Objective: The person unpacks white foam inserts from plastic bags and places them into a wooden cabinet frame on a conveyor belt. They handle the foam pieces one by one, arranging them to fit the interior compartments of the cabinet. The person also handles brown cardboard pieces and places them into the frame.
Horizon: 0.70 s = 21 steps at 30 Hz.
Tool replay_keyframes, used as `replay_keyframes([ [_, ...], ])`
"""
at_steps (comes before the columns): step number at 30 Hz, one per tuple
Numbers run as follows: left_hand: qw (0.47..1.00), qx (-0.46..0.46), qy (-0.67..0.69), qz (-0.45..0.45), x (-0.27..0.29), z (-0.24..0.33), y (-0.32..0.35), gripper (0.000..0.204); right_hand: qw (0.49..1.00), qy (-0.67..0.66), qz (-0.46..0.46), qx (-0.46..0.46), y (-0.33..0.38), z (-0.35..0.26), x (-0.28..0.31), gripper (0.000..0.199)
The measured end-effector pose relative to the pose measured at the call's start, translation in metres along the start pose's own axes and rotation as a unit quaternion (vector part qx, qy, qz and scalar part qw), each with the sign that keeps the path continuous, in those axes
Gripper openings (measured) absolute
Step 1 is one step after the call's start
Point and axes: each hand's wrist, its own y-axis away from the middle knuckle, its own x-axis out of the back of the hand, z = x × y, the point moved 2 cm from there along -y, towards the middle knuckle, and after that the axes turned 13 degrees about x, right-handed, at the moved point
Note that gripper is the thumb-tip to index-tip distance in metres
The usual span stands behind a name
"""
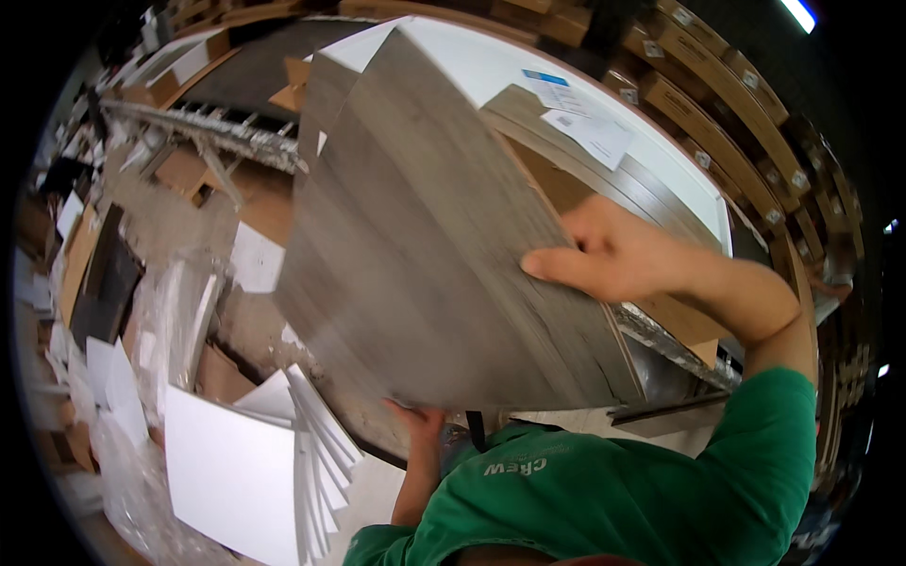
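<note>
A large grey-brown wood-grain panel stands tilted in front of me, taking up the middle of the view. Its right edge is gripped by my right hand, with the thumb on the near face and the fingers behind the board. Down at the lower edge, my left hand holds the panel from below; part of its fingers is hidden by the board. Behind the panel lies a white board carrying more grey wood-grain pieces and a printed paper sheet.
Several white panels stand fanned out at lower left. Clear plastic wrap and cardboard scraps litter the floor beside them. A conveyor runs at upper left, with an open box on it. Stacked cardboard cartons line the right side.
</note>
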Motion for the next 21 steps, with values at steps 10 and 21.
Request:
replay_keyframes([
  [10, 0.948, -0.312, -0.042, -0.051, -0.239, 0.035, 0.023, 0.064, 0.913, -0.089, 0.338, 0.211, 0.182, 0.089, 0.033, 0.027],
  [21, 0.868, -0.294, -0.23, -0.327, -0.429, 0.013, 0.081, 0.064, 0.717, -0.348, 0.571, 0.196, 0.307, 0.229, 0.012, 0.033],
])
